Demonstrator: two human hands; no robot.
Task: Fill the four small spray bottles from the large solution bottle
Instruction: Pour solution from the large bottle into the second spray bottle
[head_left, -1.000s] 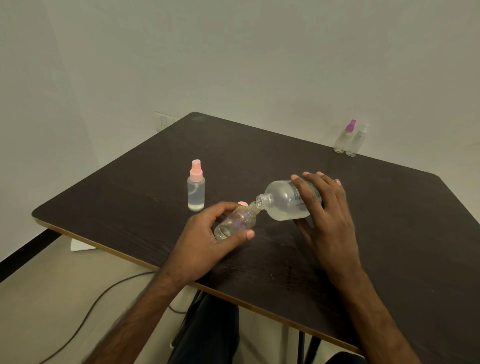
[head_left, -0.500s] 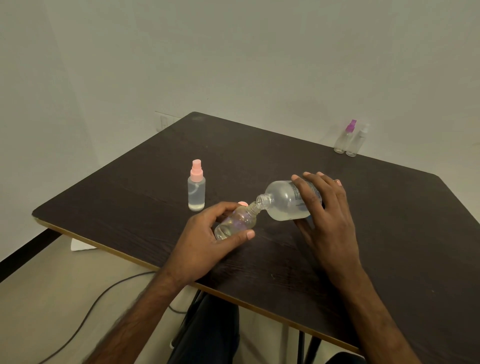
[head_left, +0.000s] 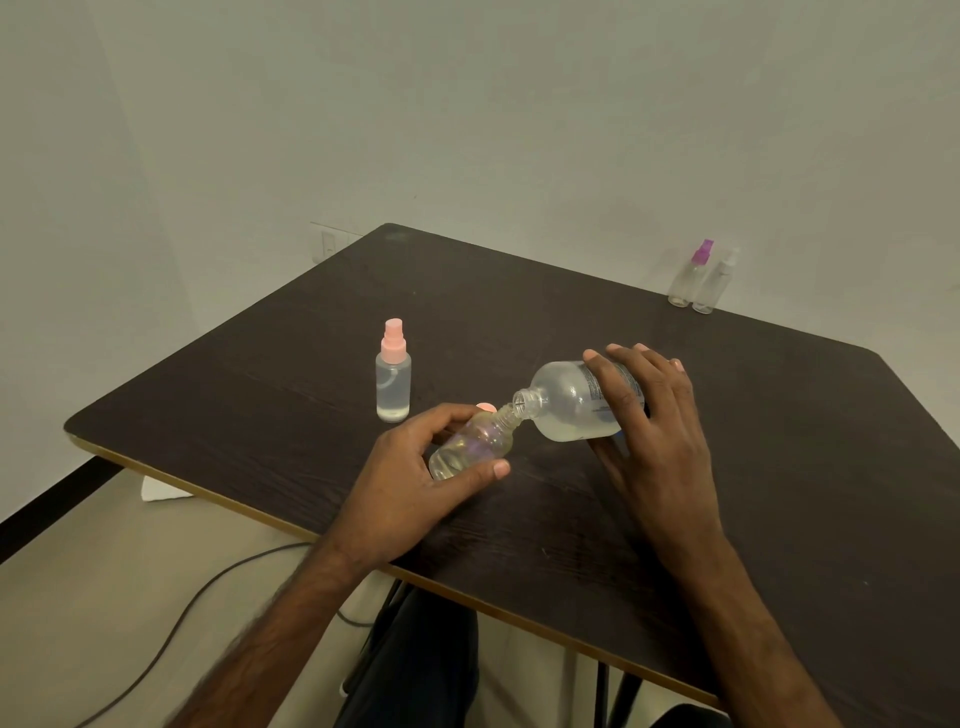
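A dark wood-grain surface (head_left: 779, 493) carries a pink-capped spray bottle (head_left: 393, 379) standing upright toward its left side, clear liquid inside. Well apart, at the far right edge, a purple-capped bottle (head_left: 688, 278) and a white-capped bottle (head_left: 714, 283) stand upright, just beside each other.

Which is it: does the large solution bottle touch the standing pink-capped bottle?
Apart: head view shows dark table between large solution bottle and pink-capped bottle.

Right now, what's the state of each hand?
Left hand: closed round the small bottle, holding it tilted.
Right hand: closed round the large bottle, tipped with its mouth at the small bottle's neck.
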